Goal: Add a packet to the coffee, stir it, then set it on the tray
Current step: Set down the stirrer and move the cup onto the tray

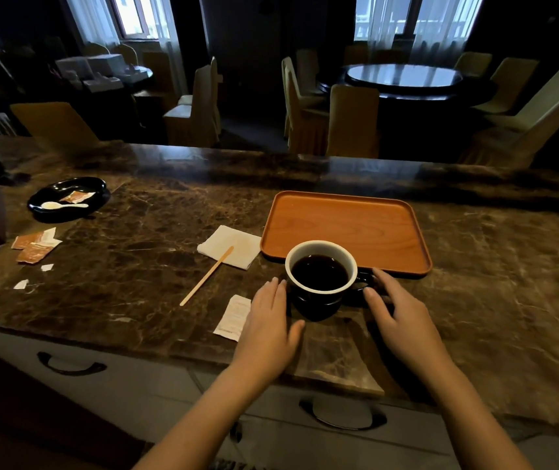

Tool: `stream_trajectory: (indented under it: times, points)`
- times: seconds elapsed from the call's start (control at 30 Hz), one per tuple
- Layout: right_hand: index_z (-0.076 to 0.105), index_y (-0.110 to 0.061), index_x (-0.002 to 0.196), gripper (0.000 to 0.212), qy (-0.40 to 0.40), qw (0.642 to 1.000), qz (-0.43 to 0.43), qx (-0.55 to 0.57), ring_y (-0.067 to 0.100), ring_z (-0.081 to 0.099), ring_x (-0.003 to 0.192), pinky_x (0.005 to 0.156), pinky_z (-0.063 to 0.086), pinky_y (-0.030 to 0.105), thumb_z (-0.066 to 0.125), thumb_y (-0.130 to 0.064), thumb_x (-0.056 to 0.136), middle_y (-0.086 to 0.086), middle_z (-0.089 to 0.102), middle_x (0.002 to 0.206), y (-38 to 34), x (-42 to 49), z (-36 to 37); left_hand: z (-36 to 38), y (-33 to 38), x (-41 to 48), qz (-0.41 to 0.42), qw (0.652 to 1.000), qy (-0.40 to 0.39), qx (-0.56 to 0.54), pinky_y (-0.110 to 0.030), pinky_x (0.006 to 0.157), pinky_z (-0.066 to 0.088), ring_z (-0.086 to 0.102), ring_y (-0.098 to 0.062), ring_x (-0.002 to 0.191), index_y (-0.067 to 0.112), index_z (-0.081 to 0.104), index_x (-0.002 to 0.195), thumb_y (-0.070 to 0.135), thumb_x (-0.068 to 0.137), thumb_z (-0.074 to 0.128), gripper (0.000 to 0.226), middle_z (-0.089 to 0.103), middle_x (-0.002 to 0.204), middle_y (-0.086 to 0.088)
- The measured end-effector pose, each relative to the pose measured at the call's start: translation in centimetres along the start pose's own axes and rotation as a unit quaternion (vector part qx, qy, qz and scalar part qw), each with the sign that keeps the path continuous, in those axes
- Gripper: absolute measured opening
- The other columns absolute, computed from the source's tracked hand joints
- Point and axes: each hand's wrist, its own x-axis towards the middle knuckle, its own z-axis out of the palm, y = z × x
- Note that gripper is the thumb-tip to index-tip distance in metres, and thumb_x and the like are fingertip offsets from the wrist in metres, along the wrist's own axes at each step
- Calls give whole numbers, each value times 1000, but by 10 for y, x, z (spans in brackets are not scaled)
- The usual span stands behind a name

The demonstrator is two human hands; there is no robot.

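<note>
Two hands flank the coffee cup [321, 278], which stands on the marble counter [135, 239] just in front of the near edge of the wooden tray [345, 228], not yet on it. The left hand [267, 320] lies open, palm against the cup's left side with the thumb curled toward its base; the right hand [395, 308] reaches for the handle on the right, fingers spread and not visibly clenched on it — neither hand looks fully closed on the cup.

Judging by the flat white packet [234, 317] beside the left hand and the wooden stirrer [207, 276] resting on the napkin [228, 245], adding and stirring seem done, so the lift onto the tray is likely the step in hand. Dark coffee sits fairly high in the cup, so it would pay to take the handle firmly, steady the other side, raise the cup level just over the tray's lip and lower it gently.

The tray holds nothing. At far left, a black dish [67, 198] holds a white spoon [62, 205] and a packet — more torn packets [35, 245] lie near it.
</note>
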Motion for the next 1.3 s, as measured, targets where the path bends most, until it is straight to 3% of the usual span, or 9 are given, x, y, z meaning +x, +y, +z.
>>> stream_trajectory:
  times: [0.13, 0.2, 0.3, 0.37, 0.47, 0.77, 0.9, 1.13, 1.3]
  points:
    - [61, -27, 97, 19, -58, 995, 3, 76, -1, 60, 82, 68, 48, 22, 45, -35, 94, -12, 65, 93, -7, 26, -7, 9, -2, 2, 3, 999, -8, 38, -30, 112, 11, 9, -18, 141, 13, 16, 142, 38, 89, 46, 66, 17, 154, -7]
    - [59, -24, 81, 21, -82, 995, 3, 64, -1, 58, 66, 57, 43, 18, 46, -34, 94, -6, 64, 78, -6, 36, -10, 11, -6, 3, 8, 996, -8, 90, -32, 112, 2, 6, -17, 141, 14, 17, 141, 44, 90, 38, 63, 16, 154, -7]
    - [58, -15, 74, 31, -151, 984, 6, 90, 4, 53, 52, 49, 41, 14, 47, -37, 93, -1, 59, 64, -2, 44, -13, 12, -13, 5, 7, 990, -20, 140, -31, 109, -6, 2, -17, 142, 14, 15, 142, 51, 90, 28, 65, 11, 155, -7]
    - [58, -7, 76, 36, -197, 964, 30, 176, 10, 51, 54, 49, 42, 19, 47, -37, 93, -1, 57, 61, 3, 44, -12, 13, -15, 6, 8, 988, -30, 149, -30, 109, -7, -1, -16, 142, 15, 12, 142, 54, 89, 24, 67, 8, 155, -7]
    - [60, -12, 77, 30, -211, 935, 52, 280, 14, 49, 60, 55, 41, 25, 48, -34, 94, -1, 61, 66, 7, 40, -6, 14, -15, 5, 13, 988, -24, 150, -29, 110, -7, -2, -15, 141, 15, 11, 142, 55, 89, 20, 67, 7, 155, -7]
    - [53, -13, 69, 33, -172, 947, 0, 270, 5, 48, 55, 52, 42, 16, 42, -28, 96, -11, 54, 58, 10, 46, -23, 11, -7, 1, 56, 981, -13, 185, -29, 111, -11, -3, -14, 141, 16, 15, 142, 48, 92, 16, 60, 10, 155, -5]
    - [55, -13, 73, 30, -153, 950, -11, 271, 4, 49, 54, 52, 43, 14, 41, -25, 97, -6, 53, 61, 10, 63, -37, 13, -10, 2, 63, 981, -30, 183, -26, 110, -12, -7, -10, 139, 17, 9, 142, 48, 92, 15, 59, 6, 155, -3]
    - [56, -24, 68, 33, -149, 953, -16, 263, 2, 48, 52, 51, 44, 14, 40, -32, 97, -13, 54, 56, 24, 105, -44, 14, -13, 1, 50, 983, -44, 168, -25, 109, -10, -12, -6, 135, 20, 4, 142, 61, 84, 6, 71, 0, 154, 0]
    - [57, -30, 65, 36, -134, 958, -10, 255, 4, 51, 55, 53, 45, 15, 41, -37, 96, -13, 56, 58, 37, 130, -37, 13, -13, 1, 49, 984, -41, 169, -25, 110, -8, -10, -6, 136, 19, 6, 142, 60, 86, 11, 69, 2, 155, -1]
